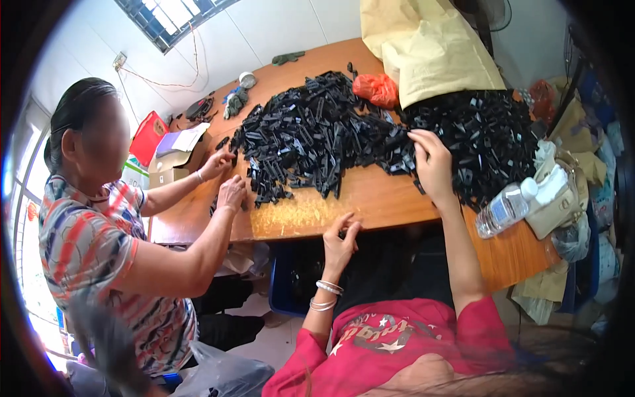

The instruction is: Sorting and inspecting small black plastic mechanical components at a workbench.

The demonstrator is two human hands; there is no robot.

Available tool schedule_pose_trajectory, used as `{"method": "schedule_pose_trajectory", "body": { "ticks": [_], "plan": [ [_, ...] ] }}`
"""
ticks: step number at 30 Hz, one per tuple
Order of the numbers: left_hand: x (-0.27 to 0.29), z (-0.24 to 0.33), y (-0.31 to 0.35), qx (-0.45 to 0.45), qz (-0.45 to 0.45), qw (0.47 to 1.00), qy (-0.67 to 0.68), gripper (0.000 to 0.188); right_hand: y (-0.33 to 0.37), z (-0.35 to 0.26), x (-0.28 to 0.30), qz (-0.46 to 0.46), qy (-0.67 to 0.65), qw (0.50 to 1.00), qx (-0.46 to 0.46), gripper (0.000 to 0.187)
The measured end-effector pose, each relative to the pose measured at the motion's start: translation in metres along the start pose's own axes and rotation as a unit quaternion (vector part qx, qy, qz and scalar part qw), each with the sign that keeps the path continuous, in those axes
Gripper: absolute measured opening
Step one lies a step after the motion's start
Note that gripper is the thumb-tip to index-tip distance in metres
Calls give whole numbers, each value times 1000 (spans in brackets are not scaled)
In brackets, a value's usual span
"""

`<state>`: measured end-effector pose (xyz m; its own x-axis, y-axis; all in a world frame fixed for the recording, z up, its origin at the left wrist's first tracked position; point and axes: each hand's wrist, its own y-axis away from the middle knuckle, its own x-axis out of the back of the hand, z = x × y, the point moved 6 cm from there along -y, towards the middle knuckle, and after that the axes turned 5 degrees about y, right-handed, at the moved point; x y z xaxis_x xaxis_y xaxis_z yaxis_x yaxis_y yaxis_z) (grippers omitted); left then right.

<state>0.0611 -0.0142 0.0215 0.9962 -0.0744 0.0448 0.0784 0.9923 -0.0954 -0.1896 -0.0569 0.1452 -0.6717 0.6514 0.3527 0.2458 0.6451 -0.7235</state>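
From my remote station I record, at far left, a co-worker (106,245) seated side-on, hands (231,193) low at the table's near edge beside the left heap of black parts (304,132); that heap lies spread on the wooden tabletop (390,202), I judge to keep pieces within reach of both people. The wearer's left hand (340,246) is curled at the table's edge, thumb toward fingers, a posture suited to small pieces. The right hand (434,165) is raised where the left and right heaps meet, thumb and forefinger drawn close, probably for fine picking. The right heap of black parts (476,152) lies against the mouth of a paper sack (430,56), presumably its container. A clear bottle (504,210) leans at far right, seemingly parked aside. Obscured points: contents of the co-worker's fingers, uncertain; a blue bin (279,284) under the table, partly hidden; whether either of the wearer's hands grips a part, I cannot tell; the sack's top, cut off by the frame.
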Motion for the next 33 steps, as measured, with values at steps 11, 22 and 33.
{"method": "schedule_pose_trajectory", "body": {
  "ticks": [11, 22, 33],
  "plan": [
    [-7, -15, -27, -27, 33, 998, 53, 21, -164, 200, -212, -214, 191, 936, -205, 84],
    [-4, -19, -29, 1, 9, 999, 36, 17, -210, 136, -186, -123, 263, 950, -116, 25],
    [-8, -16, -42, -42, -21, 998, 46, 17, -286, -35, 109, 246, 151, 943, 166, 31]
  ]
}}
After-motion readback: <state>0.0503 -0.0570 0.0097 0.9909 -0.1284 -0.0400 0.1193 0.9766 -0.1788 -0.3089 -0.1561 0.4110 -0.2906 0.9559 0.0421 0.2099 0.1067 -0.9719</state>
